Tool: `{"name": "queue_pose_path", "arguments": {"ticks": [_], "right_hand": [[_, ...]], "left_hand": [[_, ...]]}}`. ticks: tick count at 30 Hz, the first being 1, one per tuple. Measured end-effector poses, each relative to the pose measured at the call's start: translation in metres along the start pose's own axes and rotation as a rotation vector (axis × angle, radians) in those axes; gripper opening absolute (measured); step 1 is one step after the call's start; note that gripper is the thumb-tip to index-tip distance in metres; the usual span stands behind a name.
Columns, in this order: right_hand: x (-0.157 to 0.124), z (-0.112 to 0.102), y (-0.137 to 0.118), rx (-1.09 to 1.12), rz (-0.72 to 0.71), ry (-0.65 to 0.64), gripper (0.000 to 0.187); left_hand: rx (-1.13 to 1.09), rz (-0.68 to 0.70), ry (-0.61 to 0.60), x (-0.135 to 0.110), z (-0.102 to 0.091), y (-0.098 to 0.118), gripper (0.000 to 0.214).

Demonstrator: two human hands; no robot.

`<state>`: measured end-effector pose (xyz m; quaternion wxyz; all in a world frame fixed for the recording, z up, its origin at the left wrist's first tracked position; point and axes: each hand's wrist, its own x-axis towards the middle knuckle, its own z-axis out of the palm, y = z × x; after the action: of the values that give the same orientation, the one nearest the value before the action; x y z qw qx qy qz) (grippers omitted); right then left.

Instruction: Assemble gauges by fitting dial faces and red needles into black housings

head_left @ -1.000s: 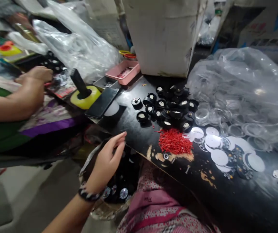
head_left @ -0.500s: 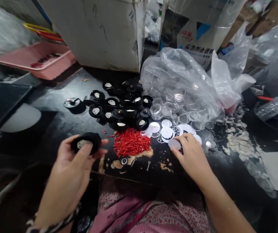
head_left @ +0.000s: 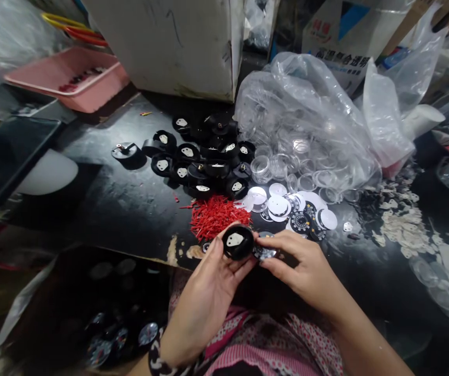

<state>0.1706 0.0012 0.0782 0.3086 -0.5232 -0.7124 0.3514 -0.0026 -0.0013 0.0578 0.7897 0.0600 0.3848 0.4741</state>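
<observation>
My left hand [head_left: 219, 266] is wrapped round a black round gauge housing [head_left: 238, 242], its open side up with a white plate inside. Close beside it, my right hand [head_left: 293, 253] pinches a printed dial disc [head_left: 264, 251] between thumb and fingers. The disc is next to the housing's right rim; whether they touch I cannot tell. Beyond my hands lies a heap of small red pointers [head_left: 219, 215]. To its right is a loose pile of dial discs [head_left: 277, 205], some white side up and some black and printed. More black housings [head_left: 187, 152] stand grouped behind the pointers.
A plastic bag [head_left: 306, 99] with clear round covers [head_left: 261, 168] lies at the back right. Small white plates [head_left: 400, 224] are heaped on the right. A pink tray [head_left: 87, 99] and a large box [head_left: 169, 47] stand behind. Finished-looking gauges [head_left: 148, 333] lie below the table edge.
My left hand has moved right with the housing, to the front of the red pointers. My right hand has lifted a disc off the pile and brought it left, beside the housing.
</observation>
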Motion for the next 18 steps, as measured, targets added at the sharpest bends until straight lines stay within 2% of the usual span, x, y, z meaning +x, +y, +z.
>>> {"name": "queue_pose_path", "arguments": {"ticks": [4, 7, 10, 12, 14, 18], "right_hand": [[0.000, -0.005, 0.001, 0.113, 0.178, 0.045, 0.029], [-0.002, -0.006, -0.001, 0.164, 0.234, 0.116, 0.030], [-0.001, -0.005, -0.009, 0.131, 0.171, 0.138, 0.021], [0.001, -0.002, -0.015, 0.103, 0.088, 0.133, 0.026], [0.004, 0.003, -0.018, 0.086, 0.089, 0.155, 0.025], [0.007, 0.010, -0.017, 0.265, 0.321, 0.189, 0.006]], "left_hand": [[0.078, 0.100, 0.027, -0.002, -0.004, -0.003, 0.032], [0.174, 0.130, 0.039, -0.001, -0.002, -0.002, 0.033], [0.247, 0.077, 0.011, 0.000, 0.001, -0.005, 0.033], [0.284, 0.061, -0.004, -0.001, 0.001, -0.010, 0.033], [0.348, 0.086, -0.013, -0.001, -0.002, -0.016, 0.034], [0.449, 0.137, -0.049, 0.000, -0.010, -0.024, 0.035]]}}
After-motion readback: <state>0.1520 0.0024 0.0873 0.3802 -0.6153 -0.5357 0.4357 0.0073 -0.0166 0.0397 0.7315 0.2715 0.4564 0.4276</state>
